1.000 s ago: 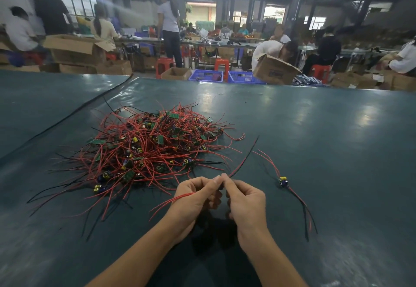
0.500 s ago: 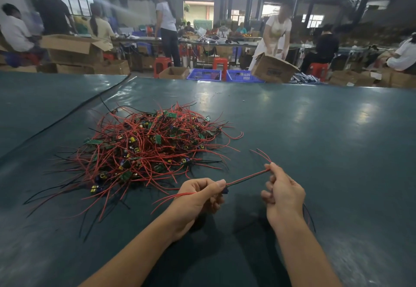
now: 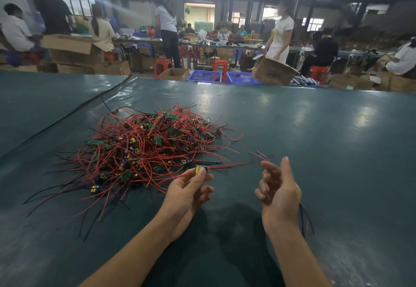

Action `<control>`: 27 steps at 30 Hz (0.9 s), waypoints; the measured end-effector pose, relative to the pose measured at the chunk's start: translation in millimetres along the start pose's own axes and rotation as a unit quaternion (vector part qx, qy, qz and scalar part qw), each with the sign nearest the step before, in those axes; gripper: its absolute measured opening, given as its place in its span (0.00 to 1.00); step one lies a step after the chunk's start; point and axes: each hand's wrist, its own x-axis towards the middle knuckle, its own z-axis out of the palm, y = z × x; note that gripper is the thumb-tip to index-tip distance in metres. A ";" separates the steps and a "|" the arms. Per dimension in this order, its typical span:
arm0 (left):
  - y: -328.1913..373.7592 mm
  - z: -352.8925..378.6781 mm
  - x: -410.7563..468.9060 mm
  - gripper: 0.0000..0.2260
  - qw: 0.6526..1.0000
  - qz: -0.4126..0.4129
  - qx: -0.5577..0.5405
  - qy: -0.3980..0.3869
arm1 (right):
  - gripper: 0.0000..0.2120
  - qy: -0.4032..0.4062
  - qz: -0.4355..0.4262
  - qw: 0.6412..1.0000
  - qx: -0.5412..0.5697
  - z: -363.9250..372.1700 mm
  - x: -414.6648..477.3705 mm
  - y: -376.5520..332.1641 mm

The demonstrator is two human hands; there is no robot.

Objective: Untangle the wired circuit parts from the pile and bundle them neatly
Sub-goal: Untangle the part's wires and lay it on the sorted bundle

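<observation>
Starting at the left hand (image 3: 186,193), a single wired circuit part (image 3: 198,169) is seen pinched at its yellow component between the thumb and fingertips and held above the table (image 3: 326,151). It is judged to be gripped by the body so that the wires hang free and can be straightened. Its red leads (image 3: 227,165) are stretched from the pinch toward three o'clock and end in the gap between the hands, while a shorter run trails back toward nine o'clock. The right hand (image 3: 280,193), at three o'clock of the left and apart from it, is released: the fingers are loosely curled, the thumb is raised, and nothing is gripped, a pose read as readiness to take the lead ends. Beyond its wrist, at five o'clock, black wires (image 3: 306,219) are laid on the table, probably a part set away from the tangle; the rest of it is hidden by the hand. Further out, at ten to eleven o'clock of the left hand, the pile (image 3: 146,145) of red and black wires and small green boards is spread, near the hand but not touched. Most of the sorting is judged not yet done.
</observation>
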 end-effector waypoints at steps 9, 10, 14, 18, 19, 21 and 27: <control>5.5 0.2 -4.9 0.17 0.993 -0.077 -0.008 -0.089 | 0.27 -0.071 0.099 0.991 -0.050 6.4 -8.3 9.2; 4.9 1.0 -6.4 0.17 0.989 -0.092 0.004 -0.112 | 0.24 -0.094 0.100 0.986 -0.094 9.1 -10.7 12.6; 2.1 2.6 -10.5 0.19 0.977 -0.111 0.075 -0.166 | 0.27 -0.213 0.078 0.953 -0.199 19.1 -26.4 28.8; 3.1 0.1 -8.8 0.24 0.977 -0.106 0.095 -0.161 | 0.17 -0.225 0.066 0.948 -0.215 20.3 -31.5 30.1; 3.2 -0.2 -8.2 0.24 0.976 -0.104 0.098 -0.164 | 0.14 -0.220 0.072 0.948 -0.218 20.3 -30.9 28.5; 3.5 -0.2 -7.8 0.24 0.977 -0.102 0.100 -0.161 | 0.12 -0.213 0.100 0.948 -0.212 19.6 -30.2 26.0; 3.3 0.0 -3.2 0.18 0.981 -0.138 0.029 -0.130 | 0.07 -0.155 0.130 0.968 -0.147 22.8 -33.8 24.9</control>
